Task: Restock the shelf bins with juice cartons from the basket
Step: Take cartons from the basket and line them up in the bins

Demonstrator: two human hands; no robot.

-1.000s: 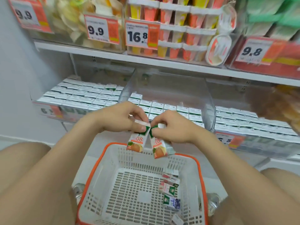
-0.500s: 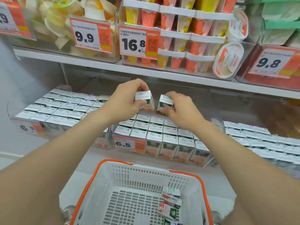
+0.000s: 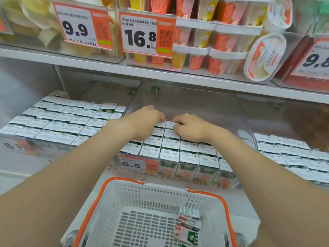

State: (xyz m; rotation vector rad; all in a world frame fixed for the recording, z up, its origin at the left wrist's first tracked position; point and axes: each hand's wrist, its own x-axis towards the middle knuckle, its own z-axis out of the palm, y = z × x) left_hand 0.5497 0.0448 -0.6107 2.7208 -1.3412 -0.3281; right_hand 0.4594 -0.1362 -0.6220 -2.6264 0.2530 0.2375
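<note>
- Step in hand: placement at the back row of the middle bin (image 3: 248, 129).
- Left hand (image 3: 144, 120): fingers curled down onto a carton (image 3: 160, 124). Cannot tell whether it grips or only presses.
- Right hand (image 3: 189, 130): same posture on the adjacent carton (image 3: 170, 124).
- Next move, as judged: let go, withdraw, then reach into the basket (image 3: 160, 186). Spare cartons (image 3: 188, 224) lie at its right side.

Upper shelf (image 3: 74, 57): 9.9 tag (image 3: 82, 26) upper left, 16.8 tag (image 3: 142, 33) centre, dessert cups (image 3: 223, 41), white tub (image 3: 265, 56) right (9.8 tag (image 3: 316, 59) cropped).
</note>
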